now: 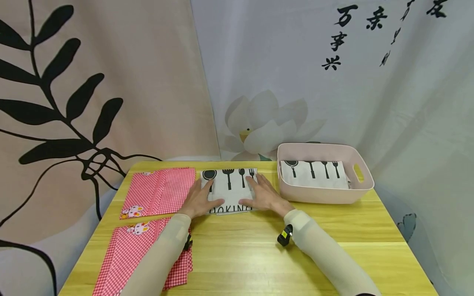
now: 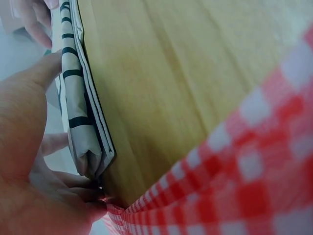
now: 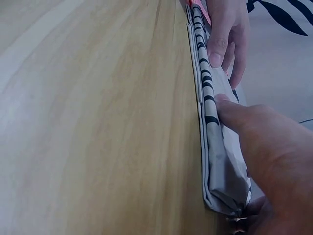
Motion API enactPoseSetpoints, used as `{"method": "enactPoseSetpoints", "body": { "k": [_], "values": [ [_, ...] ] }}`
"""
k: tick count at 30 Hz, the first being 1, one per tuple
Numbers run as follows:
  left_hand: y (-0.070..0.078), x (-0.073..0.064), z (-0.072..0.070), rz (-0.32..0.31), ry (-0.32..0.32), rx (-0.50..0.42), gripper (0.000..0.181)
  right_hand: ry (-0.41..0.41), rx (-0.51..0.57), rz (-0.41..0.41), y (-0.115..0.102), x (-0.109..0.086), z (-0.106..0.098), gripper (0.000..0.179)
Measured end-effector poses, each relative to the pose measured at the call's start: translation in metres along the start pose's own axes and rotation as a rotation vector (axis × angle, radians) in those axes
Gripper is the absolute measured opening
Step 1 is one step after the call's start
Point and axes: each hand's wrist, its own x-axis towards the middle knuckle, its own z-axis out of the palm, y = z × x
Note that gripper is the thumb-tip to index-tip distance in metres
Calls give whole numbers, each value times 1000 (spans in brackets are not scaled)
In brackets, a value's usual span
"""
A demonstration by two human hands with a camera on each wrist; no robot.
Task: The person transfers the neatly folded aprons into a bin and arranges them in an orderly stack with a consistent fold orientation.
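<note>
A folded white cloth [image 1: 230, 196] lies at the table's far middle, printed in black with a pan, spatula, spoon and fork above partly covered lettering. My left hand [image 1: 198, 200] rests against its left side, thumb laid over the top near the front edge. On the opposite side my right hand [image 1: 267, 197] touches the cloth the same way, fingers extended over its right edge. Both wrist views show the layered front fold of the cloth [image 2: 76, 98], with each thumb on its top. Some fingers of each hand are hidden behind the cloth's ends.
A pale pink basket [image 1: 322, 195] stands at the right, holding a folded cloth [image 1: 318, 174] with similar utensil print. Two red-and-white checked cloths with rabbit pictures, an upper one [image 1: 159, 191] and a lower one [image 1: 127, 250], lie at the left. The left forearm crosses the lower one.
</note>
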Motion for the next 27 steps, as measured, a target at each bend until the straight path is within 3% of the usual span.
{"method": "enactPoseSetpoints", "body": {
  "k": [27],
  "values": [
    [5,-3,-2,47,68,-23,102,98,61,-26,-11,2,-1,109]
  ]
}}
